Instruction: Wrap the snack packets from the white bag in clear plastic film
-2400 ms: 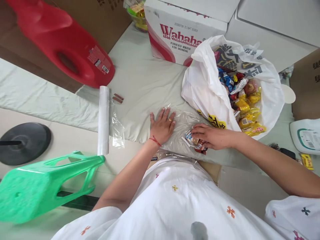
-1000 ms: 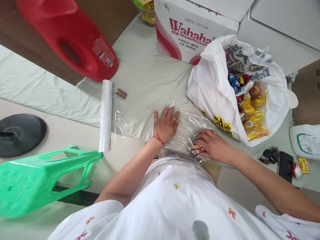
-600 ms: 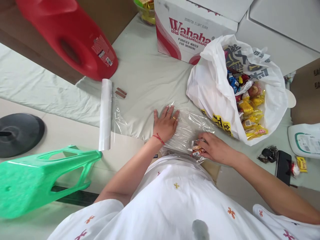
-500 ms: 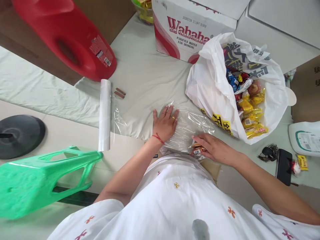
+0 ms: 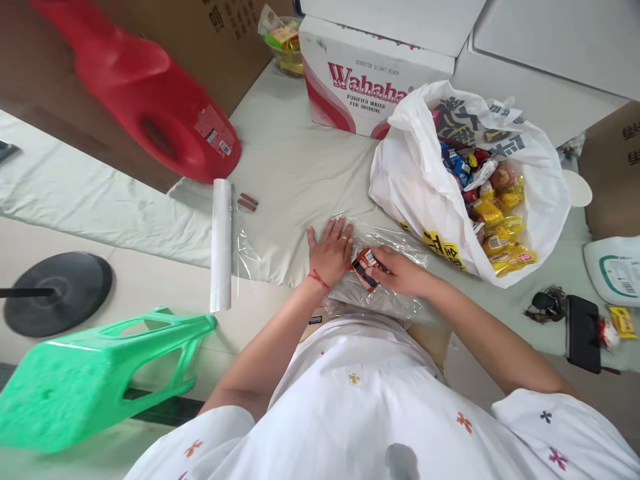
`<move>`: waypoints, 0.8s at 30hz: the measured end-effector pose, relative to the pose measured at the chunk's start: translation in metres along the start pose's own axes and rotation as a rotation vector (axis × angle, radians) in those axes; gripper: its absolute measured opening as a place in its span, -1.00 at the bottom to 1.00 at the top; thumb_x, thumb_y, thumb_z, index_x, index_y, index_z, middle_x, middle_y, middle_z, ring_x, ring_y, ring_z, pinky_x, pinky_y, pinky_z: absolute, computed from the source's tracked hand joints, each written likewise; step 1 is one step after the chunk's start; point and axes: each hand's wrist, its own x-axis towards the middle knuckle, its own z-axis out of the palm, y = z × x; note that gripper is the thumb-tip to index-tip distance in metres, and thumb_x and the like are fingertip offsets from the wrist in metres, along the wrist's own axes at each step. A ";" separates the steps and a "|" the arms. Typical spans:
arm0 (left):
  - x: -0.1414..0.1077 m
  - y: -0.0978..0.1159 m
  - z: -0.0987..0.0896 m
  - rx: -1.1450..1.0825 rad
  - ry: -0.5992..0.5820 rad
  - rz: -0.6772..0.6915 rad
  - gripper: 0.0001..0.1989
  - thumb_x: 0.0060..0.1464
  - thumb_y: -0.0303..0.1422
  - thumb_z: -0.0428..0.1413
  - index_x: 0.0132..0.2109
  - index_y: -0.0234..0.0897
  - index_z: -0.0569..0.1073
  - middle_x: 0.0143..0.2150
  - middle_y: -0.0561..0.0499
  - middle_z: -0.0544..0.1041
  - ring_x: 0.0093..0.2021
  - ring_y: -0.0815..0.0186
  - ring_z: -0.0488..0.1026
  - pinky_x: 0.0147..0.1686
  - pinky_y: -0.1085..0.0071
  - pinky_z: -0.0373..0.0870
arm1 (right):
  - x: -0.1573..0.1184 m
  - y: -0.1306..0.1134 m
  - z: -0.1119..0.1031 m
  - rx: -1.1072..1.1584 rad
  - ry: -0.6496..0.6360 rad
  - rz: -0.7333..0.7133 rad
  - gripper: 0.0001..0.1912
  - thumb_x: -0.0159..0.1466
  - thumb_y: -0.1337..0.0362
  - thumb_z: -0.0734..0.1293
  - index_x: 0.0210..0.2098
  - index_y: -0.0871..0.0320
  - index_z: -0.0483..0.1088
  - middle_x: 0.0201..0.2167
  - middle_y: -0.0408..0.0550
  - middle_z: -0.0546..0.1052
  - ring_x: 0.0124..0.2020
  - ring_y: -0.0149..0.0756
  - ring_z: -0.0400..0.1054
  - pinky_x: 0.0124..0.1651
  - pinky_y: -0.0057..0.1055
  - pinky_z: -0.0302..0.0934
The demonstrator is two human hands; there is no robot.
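My left hand (image 5: 330, 257) lies flat with its fingers spread on the left part of a clear plastic sheet (image 5: 400, 303). A red string circles that wrist. Just beside it, my right hand (image 5: 397, 270) grips a small dark red and black snack packet (image 5: 364, 275) over the sheet. To the left, a roll of clear film (image 5: 221, 247) rests across the edge of the cloth-covered surface. A white plastic bag (image 5: 410, 173), full of wrapped snacks (image 5: 493, 217), stands open to the right of my hands.
Beyond are a Wahaha box (image 5: 350, 87), a red jug (image 5: 170, 113) and a bowl of snacks (image 5: 289, 53). A green stool (image 5: 75, 373) and a black round base (image 5: 60, 293) are at left. A phone (image 5: 583, 333), keys (image 5: 545, 303) and a white bottle (image 5: 615, 270) lie right.
My right hand has moved left and up with the packet, which now shows near my left hand. My left hand remains flat on the sheet. The whole view has shifted slightly.
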 end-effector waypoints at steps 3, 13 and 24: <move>0.002 -0.003 0.000 -0.003 0.020 0.002 -0.46 0.47 -0.25 -0.25 0.46 -0.10 0.28 0.57 -0.12 0.17 0.58 0.04 0.05 0.44 -0.48 -0.25 | 0.004 0.012 0.009 -0.208 0.113 -0.039 -0.54 0.46 0.16 0.20 0.23 0.31 0.36 0.20 0.32 0.44 0.20 0.08 0.25 0.29 0.06 0.19; 0.010 -0.008 -0.003 -0.071 0.056 -0.057 -0.53 0.40 -0.29 -0.13 0.32 -0.13 0.46 0.50 -0.15 0.31 0.54 0.06 0.15 0.47 -0.34 -0.10 | -0.018 -0.011 0.024 -0.379 0.338 0.059 -0.37 0.41 0.03 0.34 0.37 0.19 0.30 0.22 0.29 0.44 0.29 0.24 0.13 0.28 0.22 0.17; 0.016 -0.026 -0.006 -0.227 0.209 -0.055 -0.52 0.37 -0.26 -0.10 0.24 -0.28 0.54 0.45 -0.21 0.37 0.48 0.02 0.26 0.46 -0.09 0.18 | -0.025 0.008 0.023 -0.220 0.373 -0.139 -0.42 0.38 0.35 0.28 0.38 0.08 0.29 0.31 0.10 0.40 0.36 0.05 0.12 0.39 0.11 0.13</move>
